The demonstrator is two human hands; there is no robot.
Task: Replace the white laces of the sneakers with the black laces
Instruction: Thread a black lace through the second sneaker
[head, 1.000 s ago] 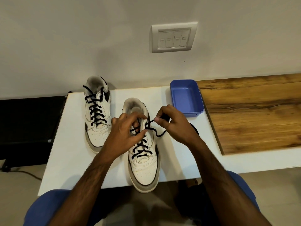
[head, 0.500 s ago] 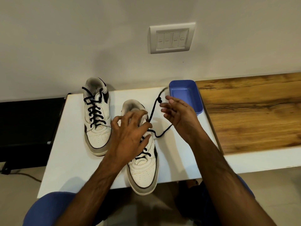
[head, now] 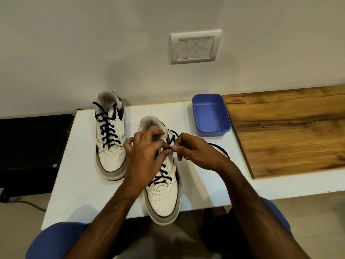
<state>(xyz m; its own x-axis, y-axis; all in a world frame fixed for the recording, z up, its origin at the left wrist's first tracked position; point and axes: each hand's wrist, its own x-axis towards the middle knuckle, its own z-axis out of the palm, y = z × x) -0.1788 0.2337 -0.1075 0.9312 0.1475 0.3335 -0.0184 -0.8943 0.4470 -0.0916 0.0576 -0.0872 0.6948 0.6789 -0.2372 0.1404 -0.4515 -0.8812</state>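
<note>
Pinching black lace point(head: 169, 147) — right hand point(head: 194, 152) beside left hand point(head: 145, 156).

left hand point(head: 143, 156) curled, right hand point(head: 194, 152) pinching

We see two white sneakers, toes toward us: the left sneaker point(head: 110, 139) fully laced in black; the right sneaker point(head: 164, 195) part-laced, its black lace point(head: 220, 149) trailing loose to the right.

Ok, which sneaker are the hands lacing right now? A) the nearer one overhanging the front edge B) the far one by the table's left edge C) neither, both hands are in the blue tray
A: both the left hand and right hand pinch the black lace over the nearer sneaker.
</note>
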